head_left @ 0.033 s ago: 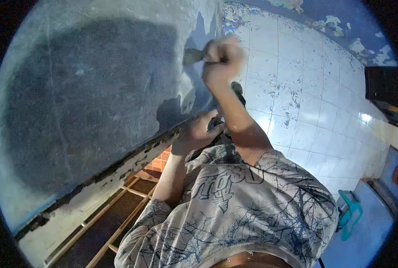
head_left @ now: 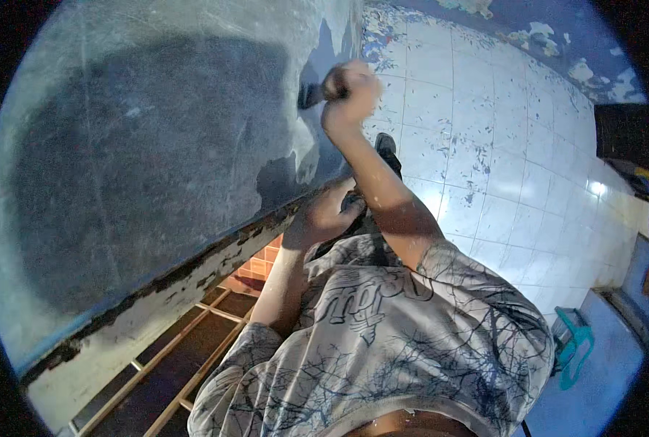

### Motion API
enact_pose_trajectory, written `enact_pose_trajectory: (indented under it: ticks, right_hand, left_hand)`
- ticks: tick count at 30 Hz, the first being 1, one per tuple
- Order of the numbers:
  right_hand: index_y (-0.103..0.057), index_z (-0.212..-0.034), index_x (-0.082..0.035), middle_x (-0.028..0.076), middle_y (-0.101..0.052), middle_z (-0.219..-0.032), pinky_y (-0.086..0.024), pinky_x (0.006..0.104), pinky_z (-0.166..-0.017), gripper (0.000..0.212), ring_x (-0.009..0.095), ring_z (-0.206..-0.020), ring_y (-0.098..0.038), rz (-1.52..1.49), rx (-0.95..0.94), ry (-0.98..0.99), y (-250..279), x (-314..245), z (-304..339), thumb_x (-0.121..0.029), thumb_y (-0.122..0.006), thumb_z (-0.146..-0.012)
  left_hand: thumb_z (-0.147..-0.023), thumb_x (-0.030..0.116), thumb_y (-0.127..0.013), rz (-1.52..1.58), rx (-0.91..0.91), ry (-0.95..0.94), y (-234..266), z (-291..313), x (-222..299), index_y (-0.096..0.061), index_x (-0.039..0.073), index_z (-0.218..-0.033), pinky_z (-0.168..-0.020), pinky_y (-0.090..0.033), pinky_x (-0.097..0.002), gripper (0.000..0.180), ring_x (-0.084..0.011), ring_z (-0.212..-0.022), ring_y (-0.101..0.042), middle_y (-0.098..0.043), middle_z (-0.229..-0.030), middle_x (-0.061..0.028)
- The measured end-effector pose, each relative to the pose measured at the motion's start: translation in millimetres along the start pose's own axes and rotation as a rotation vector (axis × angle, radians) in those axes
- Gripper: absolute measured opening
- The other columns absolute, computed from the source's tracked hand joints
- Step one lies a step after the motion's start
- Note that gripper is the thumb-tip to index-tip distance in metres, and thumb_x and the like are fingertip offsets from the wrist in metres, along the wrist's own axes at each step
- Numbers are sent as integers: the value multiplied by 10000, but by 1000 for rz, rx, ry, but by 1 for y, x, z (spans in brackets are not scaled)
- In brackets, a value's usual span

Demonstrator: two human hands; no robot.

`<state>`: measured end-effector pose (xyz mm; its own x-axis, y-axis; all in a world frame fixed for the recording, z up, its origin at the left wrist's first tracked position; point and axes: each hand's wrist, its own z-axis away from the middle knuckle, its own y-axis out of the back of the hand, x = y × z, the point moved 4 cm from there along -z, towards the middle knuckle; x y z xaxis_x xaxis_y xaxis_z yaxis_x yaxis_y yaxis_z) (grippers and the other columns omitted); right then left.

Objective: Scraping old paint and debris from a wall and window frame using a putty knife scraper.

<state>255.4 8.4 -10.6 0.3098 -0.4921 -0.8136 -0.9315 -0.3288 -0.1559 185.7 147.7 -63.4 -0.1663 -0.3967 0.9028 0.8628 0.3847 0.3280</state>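
Right hand, upper centre of frame, blurred. Fingers curled in, closed around the grip of a flat, dark-bladed hand scraper; single fingers hard to separate. Scraper lies left of the fist, blade pointing left at a broad grey wall surface with worn, patchy paint. Blade at or very near that surface; contact cannot be told.

Left hand, centre of frame, below the right, beside the wall's lower edge. Thumb stands off from the forefinger; cannot tell whether the other fingers are spread or pressed together, nor whether they grip anything.

Wall fills the upper left. Ragged blue-grey patches around a pale bare spot, just below the blade. Along the bottom, a chipped off-white ledge runs diagonally to lower left. Under it, brown wooden bars with crosspieces.

Upper right: white tiled floor, strewn with small dark flakes, thickest near the top. Black shoe right of centre, close to the right forearm. Teal looped object, lower right, kind unclear. Grey shirt printed with dark branches across lower centre.
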Motion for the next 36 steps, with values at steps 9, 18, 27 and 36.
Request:
enact_pose_trajectory:
  ticks: [9,18,27,36]
  right_hand:
    - [-326,-568,-87,15,-291,-423,-216,277,-365,516,130,-376,-240,-1205,-54,-420,18,-34,-47,-501,-262,-869]
    - [-322,-566,-93,6,-282,-417,-209,272,-359,448,131,-368,-234,-953,13,-653,-8,17,-13,-437,-272,-848]
    - [-320,-561,-98,-2,-249,-410,-185,259,-357,455,113,-357,-182,-1062,-122,-552,-13,10,-39,-466,-268,-823]
    - [-304,-559,-108,-7,-244,-425,-180,255,-373,481,116,-377,-212,-908,-214,-504,-20,7,-37,-511,-312,-821]
  left_hand:
    - [-826,226,-559,-89,-109,-1,8,8,24,-476,-27,-1078,-819,-402,-327,367,-239,-937,-519,-554,-976,-173]
    - [-836,266,-547,-40,-4,53,15,23,-3,-476,-9,-1116,-850,-401,-354,399,-300,-1022,-523,-547,-1071,-201]
    - [-849,254,-543,-154,-60,144,18,18,7,-483,12,-1108,-839,-424,-336,359,-231,-973,-554,-575,-1012,-160]
    - [-818,247,-569,-37,-41,25,17,11,10,-483,32,-1106,-694,-439,-356,369,-274,-797,-587,-590,-831,-165]
